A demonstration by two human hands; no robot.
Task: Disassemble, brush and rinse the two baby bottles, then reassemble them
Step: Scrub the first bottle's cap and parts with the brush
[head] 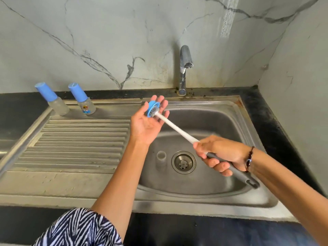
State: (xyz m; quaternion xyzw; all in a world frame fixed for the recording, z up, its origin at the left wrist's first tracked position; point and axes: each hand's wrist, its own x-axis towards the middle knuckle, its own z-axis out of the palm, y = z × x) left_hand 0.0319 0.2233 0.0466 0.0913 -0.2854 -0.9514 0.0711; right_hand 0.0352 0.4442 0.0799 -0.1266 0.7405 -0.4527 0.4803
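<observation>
My left hand (147, 121) is raised palm-up over the sink's left edge and pinches a blue bottle collar ring (152, 109) between thumb and fingers. The bristle head of a bottle brush (177, 129) sits inside the ring. My right hand (220, 153) grips the brush where its white shaft meets the grey handle, above the basin. Two small clear baby bottles stand on the drainboard at the back left, one (53, 100) plain and one (84, 100) with a printed label. Both carry tall blue caps. A clear teat (161, 155) stands on the basin floor left of the drain.
The steel sink (230, 192) has a ribbed drainboard (79, 139) on its left and a drain strainer (183, 162) in the middle. A chrome tap (184, 68) rises behind the basin; no water shows. Dark countertop surrounds the sink, with marble walls behind and to the right.
</observation>
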